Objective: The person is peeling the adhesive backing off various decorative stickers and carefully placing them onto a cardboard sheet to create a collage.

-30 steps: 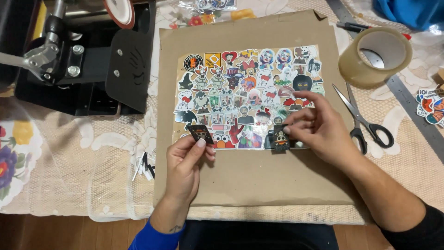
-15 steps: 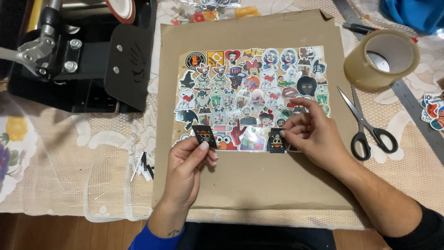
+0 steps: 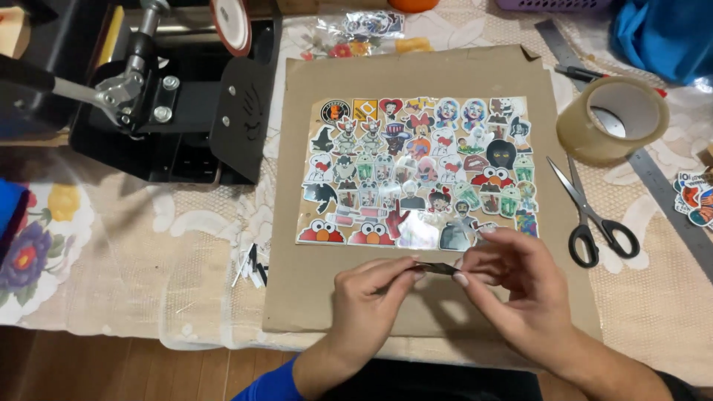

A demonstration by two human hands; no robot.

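On the lace-clothed table [image 3: 134, 252], both hands — left hand [image 3: 364, 297], right hand [image 3: 512, 286] — pinch a small dark sticker [image 3: 434, 268] just below the sticker sheet [image 3: 420, 171] w/ fingertips clamped on its ends; a tug could probably tear or crease it.

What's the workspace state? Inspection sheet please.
Surface: table under a lace cloth, brown cardboard sheet on it.
Job's things: sticker collage on the cardboard; small dark sticker held edge-on.
Clutter: scissors, tape roll, metal ruler, loose stickers, paper scraps.
Hands: left hand and right hand both pinch the sticker.
Cables: nothing seen.
Surroundings: black press machine, blue cloth.
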